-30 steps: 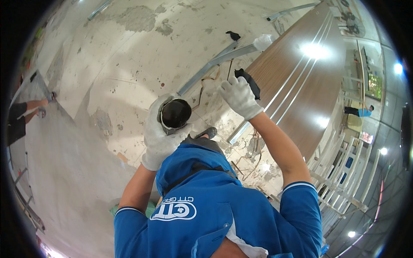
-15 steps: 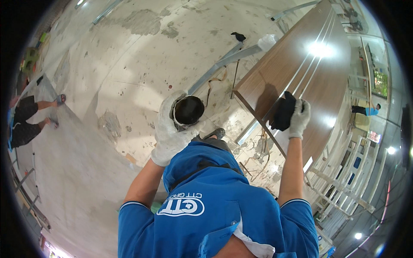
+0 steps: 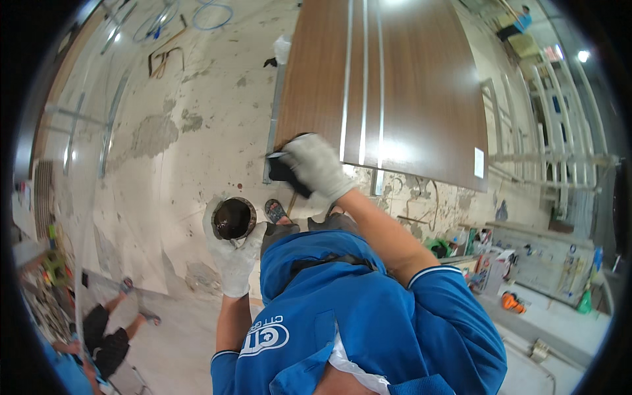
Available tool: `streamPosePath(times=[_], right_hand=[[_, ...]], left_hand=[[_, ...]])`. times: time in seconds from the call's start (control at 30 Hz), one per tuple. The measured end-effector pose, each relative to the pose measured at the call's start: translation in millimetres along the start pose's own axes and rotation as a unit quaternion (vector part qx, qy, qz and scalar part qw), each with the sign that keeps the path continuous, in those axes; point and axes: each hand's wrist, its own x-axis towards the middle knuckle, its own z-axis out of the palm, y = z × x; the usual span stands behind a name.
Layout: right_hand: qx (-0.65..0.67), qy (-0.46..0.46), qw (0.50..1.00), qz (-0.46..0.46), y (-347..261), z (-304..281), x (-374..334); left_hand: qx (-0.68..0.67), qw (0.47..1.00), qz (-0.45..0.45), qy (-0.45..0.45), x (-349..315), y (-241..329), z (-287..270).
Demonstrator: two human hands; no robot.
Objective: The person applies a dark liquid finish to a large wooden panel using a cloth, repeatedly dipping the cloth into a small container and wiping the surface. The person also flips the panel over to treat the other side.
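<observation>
My left hand (image 3: 236, 263), in a whitish work glove, is wrapped round an open round can (image 3: 253, 227). Dark, shiny contents (image 3: 233, 218) show inside it. The gloved right hand (image 3: 317, 166) grips a black cloth (image 3: 284, 172) at the near left corner of a brown wood-grain panel (image 3: 421, 92). Whether the cloth touches the panel there, I cannot tell. Three light strips run lengthwise along the panel, and a small white label (image 3: 478, 162) sits by its right edge.
Metal bars (image 3: 113, 125) and blue hose (image 3: 212, 14) lie on the stained floor. White racks (image 3: 556, 112) stand to the right, near a cluttered workbench (image 3: 536, 260). One person (image 3: 108, 339) is at lower left, another (image 3: 519, 25) at far upper right.
My right hand has swung left with the cloth, from the panel's face to its near left corner. The left hand and can sit lower and further left. The whole view has turned.
</observation>
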Motion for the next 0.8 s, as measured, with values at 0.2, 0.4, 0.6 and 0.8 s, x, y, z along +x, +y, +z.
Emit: streamPosePath(times=[0.2,0.4,0.6,0.8], right_hand=[[-0.214,0.122,0.898,0.366,199,-173,-160],[-0.273,0.354,0.749,0.49,256,-293,-283],[-0.069,0.172,0.958,0.221,188,-202,-95],[-0.212,0.026,0.972,0.1,249,-164,-39]], left_hand=[[0.107,0.988,0.082,-0.073,11,4,23],[0.064,0.99,0.065,-0.11,13,10,78],[0.076,0.97,0.14,-0.181,15,17,183],[0.068,0.969,0.15,-0.186,-5,28,284]])
